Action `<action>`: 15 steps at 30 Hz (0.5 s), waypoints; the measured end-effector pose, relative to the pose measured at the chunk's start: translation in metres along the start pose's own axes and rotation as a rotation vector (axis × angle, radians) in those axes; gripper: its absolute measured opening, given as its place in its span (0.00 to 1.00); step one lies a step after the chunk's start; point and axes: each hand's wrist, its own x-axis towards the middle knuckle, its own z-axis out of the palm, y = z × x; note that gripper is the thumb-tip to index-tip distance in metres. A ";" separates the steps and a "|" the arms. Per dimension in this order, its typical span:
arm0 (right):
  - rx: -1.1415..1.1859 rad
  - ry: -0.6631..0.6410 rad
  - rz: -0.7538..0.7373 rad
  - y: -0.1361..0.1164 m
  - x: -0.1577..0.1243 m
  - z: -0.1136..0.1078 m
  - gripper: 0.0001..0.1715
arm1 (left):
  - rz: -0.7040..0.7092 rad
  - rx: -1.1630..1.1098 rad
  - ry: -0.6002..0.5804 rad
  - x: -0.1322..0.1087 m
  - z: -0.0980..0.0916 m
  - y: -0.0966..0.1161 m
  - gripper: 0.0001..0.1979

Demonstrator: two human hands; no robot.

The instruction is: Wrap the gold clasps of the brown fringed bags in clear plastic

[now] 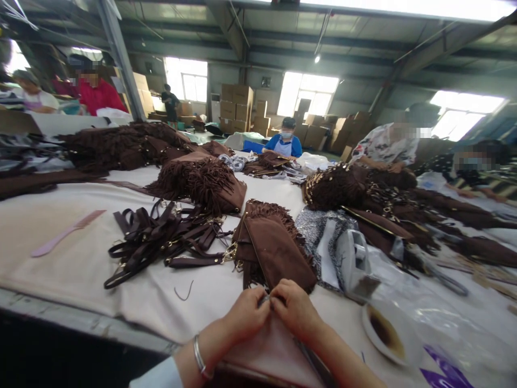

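My left hand (249, 309) and my right hand (294, 306) meet just in front of a brown fringed bag (274, 248), both with fingers pinched closed. Between the fingertips is something small, with a greyish glint at the left thumb, too covered to name. Under my right forearm runs a dark strip (313, 362); whether it joins what I pinch, I cannot tell. The bag lies on the pale cloth, its flat brown panel facing up and gold clasps at its left side. Left of it sits a heap of dark brown straps (161, 237) with metal hooks.
A pink comb (68, 234) lies at left. Beyond are another fringed bag (202, 180) and brown piles. To the right stand a tape dispenser (355, 261), a white dish (385, 331) with brown residue and clear plastic (452, 307). Several people sit or stand around the table.
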 end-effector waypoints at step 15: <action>-0.184 -0.017 0.048 0.014 0.005 0.022 0.09 | -0.185 0.062 -0.179 0.019 -0.003 -0.014 0.17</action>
